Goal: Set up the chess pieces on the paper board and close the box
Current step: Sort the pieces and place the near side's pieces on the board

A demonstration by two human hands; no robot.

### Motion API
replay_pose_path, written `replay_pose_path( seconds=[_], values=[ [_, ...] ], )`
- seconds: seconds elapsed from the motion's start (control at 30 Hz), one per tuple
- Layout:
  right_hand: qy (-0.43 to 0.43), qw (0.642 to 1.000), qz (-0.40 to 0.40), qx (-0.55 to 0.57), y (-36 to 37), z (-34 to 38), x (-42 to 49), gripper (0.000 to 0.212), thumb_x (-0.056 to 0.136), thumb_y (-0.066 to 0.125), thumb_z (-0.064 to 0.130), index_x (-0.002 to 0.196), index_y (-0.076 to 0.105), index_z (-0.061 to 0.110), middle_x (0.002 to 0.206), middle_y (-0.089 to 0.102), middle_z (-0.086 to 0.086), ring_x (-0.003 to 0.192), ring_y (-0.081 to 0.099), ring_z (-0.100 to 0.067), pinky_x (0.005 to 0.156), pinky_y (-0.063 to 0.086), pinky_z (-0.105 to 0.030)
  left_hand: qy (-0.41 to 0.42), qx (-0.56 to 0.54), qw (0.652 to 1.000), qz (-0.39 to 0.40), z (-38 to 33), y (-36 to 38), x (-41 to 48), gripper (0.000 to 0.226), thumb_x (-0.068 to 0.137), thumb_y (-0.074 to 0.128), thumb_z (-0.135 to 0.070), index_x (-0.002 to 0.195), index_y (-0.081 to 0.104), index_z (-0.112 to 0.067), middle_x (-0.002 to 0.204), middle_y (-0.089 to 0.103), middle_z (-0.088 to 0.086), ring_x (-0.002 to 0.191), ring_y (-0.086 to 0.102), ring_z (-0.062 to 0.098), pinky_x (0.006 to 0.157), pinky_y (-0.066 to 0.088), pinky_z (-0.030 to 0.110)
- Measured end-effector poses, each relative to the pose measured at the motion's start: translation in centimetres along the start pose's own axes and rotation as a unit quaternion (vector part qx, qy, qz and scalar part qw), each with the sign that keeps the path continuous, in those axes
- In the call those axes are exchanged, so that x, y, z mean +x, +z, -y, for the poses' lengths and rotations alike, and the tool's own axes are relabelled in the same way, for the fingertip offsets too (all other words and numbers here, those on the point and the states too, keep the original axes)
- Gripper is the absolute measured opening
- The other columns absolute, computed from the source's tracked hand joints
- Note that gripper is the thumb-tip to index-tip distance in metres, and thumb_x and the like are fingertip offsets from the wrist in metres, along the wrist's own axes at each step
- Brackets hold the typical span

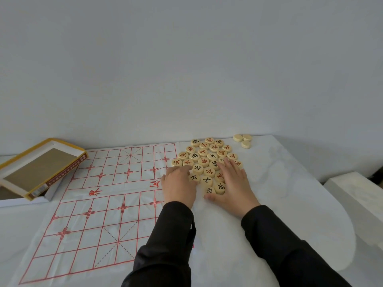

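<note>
A white paper board (107,204) with a red grid lies spread on the table with no pieces on it. To its right, several round cream chess pieces (207,160) with red or black characters lie packed flat in a cluster. My left hand (179,185) rests palm down on the cluster's left near edge. My right hand (232,183) lies flat against its right near edge, thumb by the nearest pieces. Three blank-faced pieces (243,139) sit apart at the far right. The open yellow box (41,166) lies at the far left.
The box's lid leans tilted over the white tray at the table's left edge. A white wall stands right behind the table. A white block (356,195) sits low beyond the table's right edge.
</note>
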State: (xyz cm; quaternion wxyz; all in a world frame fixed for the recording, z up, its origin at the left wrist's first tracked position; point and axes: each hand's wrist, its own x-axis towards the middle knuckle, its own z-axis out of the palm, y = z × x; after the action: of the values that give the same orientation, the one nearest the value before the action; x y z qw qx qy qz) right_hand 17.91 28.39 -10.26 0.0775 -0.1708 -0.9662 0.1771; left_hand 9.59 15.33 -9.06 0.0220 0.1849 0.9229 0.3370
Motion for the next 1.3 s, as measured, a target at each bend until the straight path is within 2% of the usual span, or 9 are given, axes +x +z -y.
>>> replay_pose_path(
  seconds=[0.1, 0.2, 0.4, 0.57, 0.8, 0.9, 1.1, 1.23, 1.3],
  values=[
    [0.0, 1.0, -0.008, 0.016, 0.1, 0.0, 0.1, 0.101, 0.073, 0.056, 0.07, 0.15, 0.009, 0.024, 0.159, -0.008, 0.003, 0.145, -0.013, -0.011, 0.116, -0.007, -0.04, -0.006, -0.027, 1.0, -0.006, 0.2, 0.2, -0.1, 0.042, 0.087, 0.057, -0.014, 0.128, 0.054, -0.024, 0.126, 0.057, -0.001, 0.123, 0.044, 0.017, 0.106, 0.036, 0.04],
    [0.018, 0.998, -0.041, 0.037, 0.1, -0.2, 0.1, 0.086, 0.081, 0.052, 0.064, 0.149, 0.015, 0.024, 0.159, -0.006, 0.003, 0.145, -0.012, -0.012, 0.116, -0.008, -0.042, -0.017, -0.024, 0.999, -0.031, 0.2, 0.0, 0.2, 0.049, 0.089, 0.05, -0.011, 0.137, 0.044, -0.021, 0.143, 0.042, 0.002, 0.137, 0.028, 0.021, 0.113, 0.026, 0.041],
    [0.152, 0.979, -0.117, 0.061, 0.1, 0.0, 0.7, 0.059, 0.098, 0.03, 0.047, 0.147, 0.022, 0.015, 0.159, 0.001, -0.009, 0.146, 0.001, -0.023, 0.118, 0.002, -0.041, -0.062, 0.042, 0.997, 0.027, -0.4, -0.4, 0.4, 0.066, 0.087, 0.042, -0.006, 0.147, 0.016, -0.017, 0.155, 0.018, 0.002, 0.145, 0.002, 0.024, 0.116, 0.007, 0.05],
    [0.19, 0.974, -0.112, 0.052, 0.3, 0.4, 1.5, 0.06, 0.099, 0.026, 0.046, 0.148, 0.019, 0.011, 0.158, 0.003, -0.012, 0.144, 0.012, -0.026, 0.118, 0.014, -0.037, -0.067, 0.018, 0.997, 0.024, -0.8, -0.8, 0.4, 0.065, 0.086, 0.041, -0.003, 0.146, 0.021, -0.017, 0.152, 0.026, 0.005, 0.144, 0.002, 0.023, 0.116, 0.005, 0.05],
    [0.181, 0.977, -0.111, 0.014, 1.0, 0.4, 3.1, 0.06, 0.099, 0.024, 0.045, 0.147, 0.019, 0.011, 0.156, 0.019, -0.011, 0.143, 0.018, -0.024, 0.118, 0.015, -0.04, -0.036, -0.019, 0.999, 0.011, -1.2, -0.5, 0.2, 0.063, 0.085, 0.04, -0.001, 0.144, 0.028, -0.019, 0.145, 0.039, 0.004, 0.143, 0.008, 0.023, 0.116, 0.011, 0.049],
    [0.186, 0.975, -0.115, 0.039, 0.8, 0.4, 3.7, 0.058, 0.099, 0.027, 0.046, 0.146, 0.023, 0.011, 0.157, 0.013, -0.011, 0.145, 0.014, -0.024, 0.118, 0.012, -0.04, -0.014, -0.026, 1.0, 0.002, -1.7, -0.3, 0.0, 0.062, 0.085, 0.038, -0.002, 0.143, 0.031, -0.021, 0.144, 0.041, 0.004, 0.144, 0.009, 0.022, 0.116, 0.011, 0.049],
    [0.166, 0.951, -0.183, 0.188, -0.8, -2.3, 6.2, 0.052, 0.097, 0.041, 0.038, 0.14, 0.038, 0.009, 0.157, 0.015, -0.01, 0.144, 0.016, -0.022, 0.118, 0.016, -0.037, 0.05, 0.003, 0.999, 0.017, -2.9, 0.8, -0.5, 0.049, 0.094, 0.037, -0.024, 0.143, 0.031, -0.022, 0.149, 0.033, -0.001, 0.144, 0.004, 0.018, 0.115, 0.004, 0.05],
    [0.168, 0.961, -0.154, 0.153, -2.4, -5.5, 7.8, 0.047, 0.099, 0.036, 0.033, 0.143, 0.035, 0.013, 0.158, 0.012, -0.009, 0.145, 0.01, -0.022, 0.118, 0.01, -0.035, 0.078, 0.037, 0.996, 0.021, -3.2, 1.4, -0.7, 0.048, 0.095, 0.038, -0.034, 0.142, 0.032, -0.024, 0.148, 0.033, -0.003, 0.144, 0.002, 0.018, 0.114, 0.005, 0.053],
    [0.166, 0.968, -0.138, 0.126, -2.6, -6.2, 8.4, 0.044, 0.101, 0.032, 0.028, 0.142, 0.038, 0.015, 0.156, 0.021, -0.009, 0.143, 0.018, -0.023, 0.117, 0.016, -0.037, 0.082, 0.04, 0.995, 0.027, -3.2, 1.6, -0.7, 0.048, 0.095, 0.038, -0.034, 0.141, 0.032, -0.024, 0.148, 0.032, -0.003, 0.144, 0.001, 0.018, 0.115, 0.005, 0.054]
  ],
)
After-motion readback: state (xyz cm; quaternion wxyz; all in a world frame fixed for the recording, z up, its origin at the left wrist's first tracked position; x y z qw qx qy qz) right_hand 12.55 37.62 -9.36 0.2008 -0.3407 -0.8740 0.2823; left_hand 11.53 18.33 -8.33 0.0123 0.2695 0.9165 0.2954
